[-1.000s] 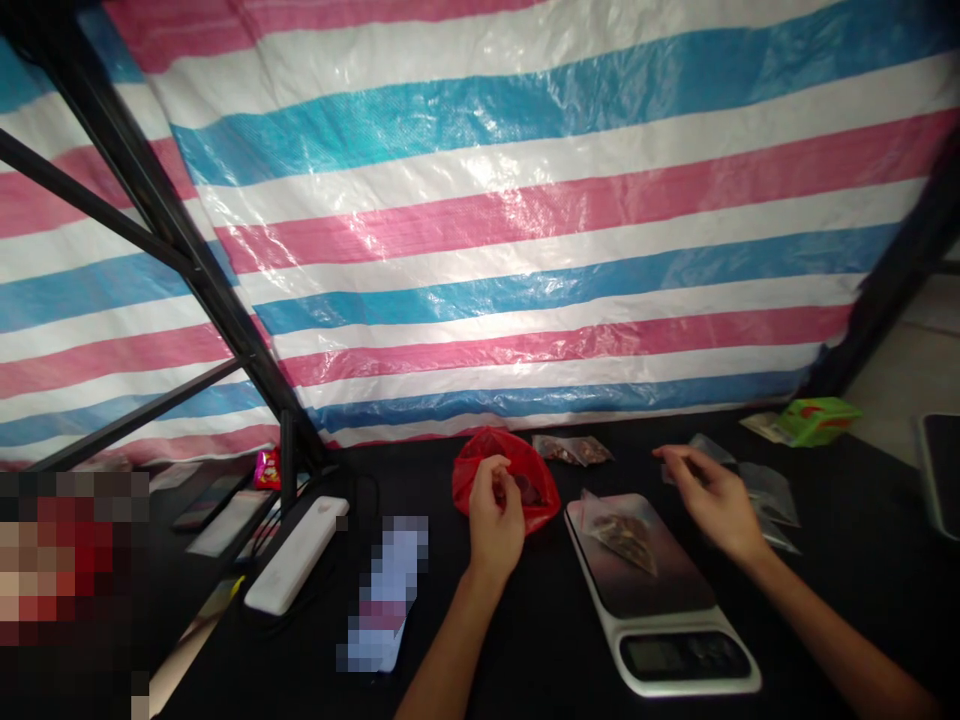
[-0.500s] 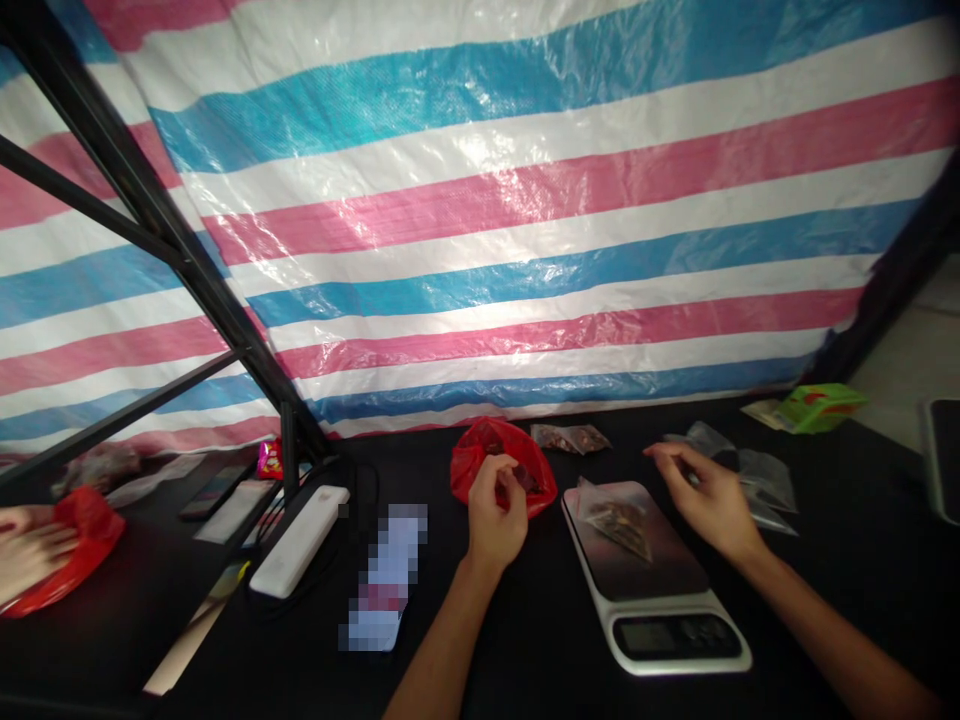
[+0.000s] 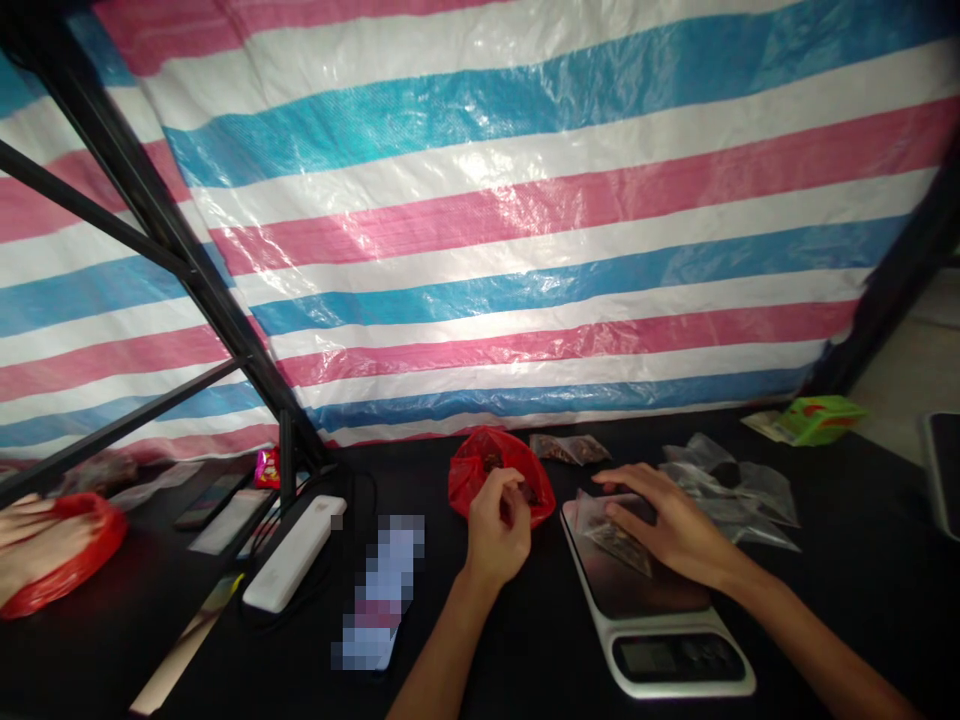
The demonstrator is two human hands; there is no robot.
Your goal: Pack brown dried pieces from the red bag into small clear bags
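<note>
Resting the right hand on a clear bag on a scale.

Left hand at red bag, right hand on packet atop scale

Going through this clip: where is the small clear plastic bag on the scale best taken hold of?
Pinch the small clear plastic bag by its flat upper edge, coming from the right, where the right hand lies over it. The brown contents sit lower in the bag on the digital scale, so the upper edge seems free to grip without pressing them.
</note>
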